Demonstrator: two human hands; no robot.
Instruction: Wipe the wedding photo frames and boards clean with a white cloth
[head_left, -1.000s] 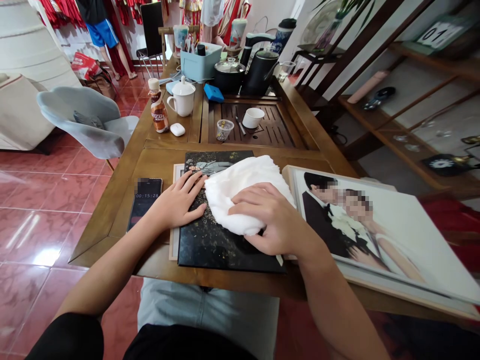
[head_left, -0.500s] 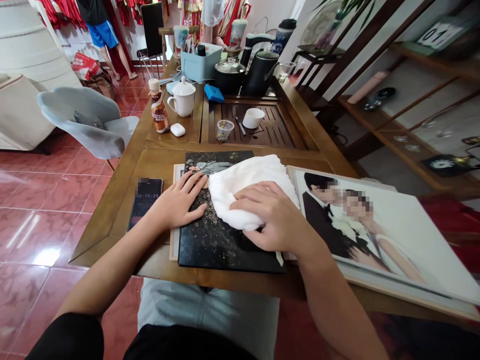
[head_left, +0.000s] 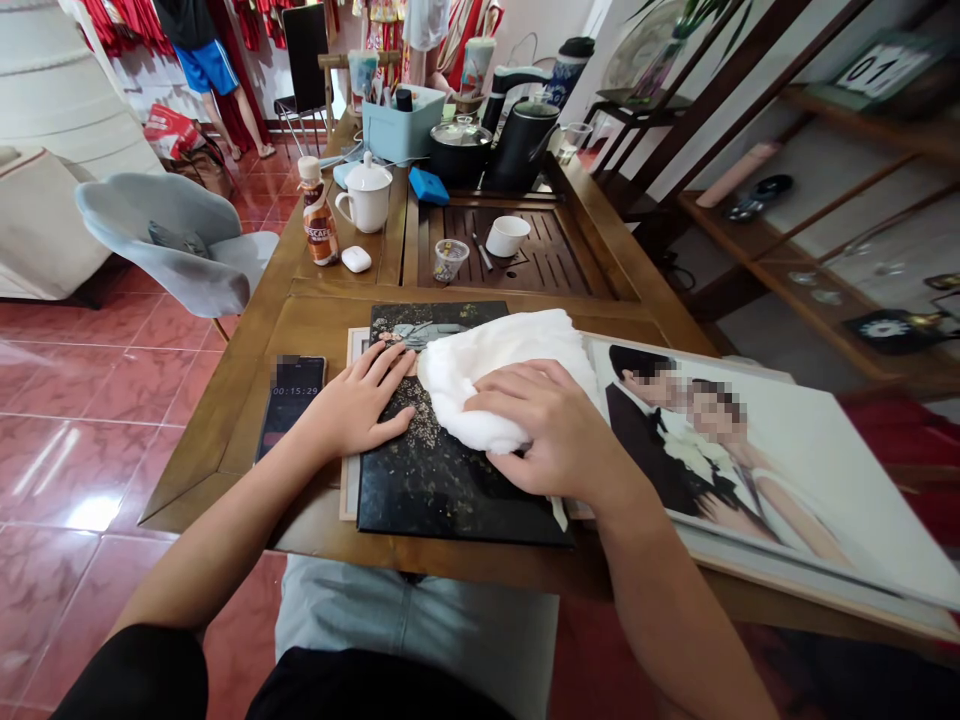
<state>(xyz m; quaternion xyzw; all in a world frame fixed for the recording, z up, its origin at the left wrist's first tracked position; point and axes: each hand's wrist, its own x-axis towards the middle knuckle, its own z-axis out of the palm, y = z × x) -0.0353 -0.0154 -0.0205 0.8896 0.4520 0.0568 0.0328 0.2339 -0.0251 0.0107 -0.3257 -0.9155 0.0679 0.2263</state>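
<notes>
Right hand (head_left: pixel 551 432) grips bunched white fluffy cloth (head_left: pixel 517 350) on glossy black rectangular photo panel (head_left: pixel 457 500). Left hand (head_left: pixel 360 408) spread on panel's left side.

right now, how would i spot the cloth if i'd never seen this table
At the near end of the wooden table, find the black, gold-flecked panel between the phone and the large photo. The cloth lies over the panel's right side, under the right hand. White and rumpled, it stands apart from the flat panel and photo.

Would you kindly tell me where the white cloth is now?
In the head view, the white cloth is under the right hand, over the dark panel, right of the left hand.
</notes>
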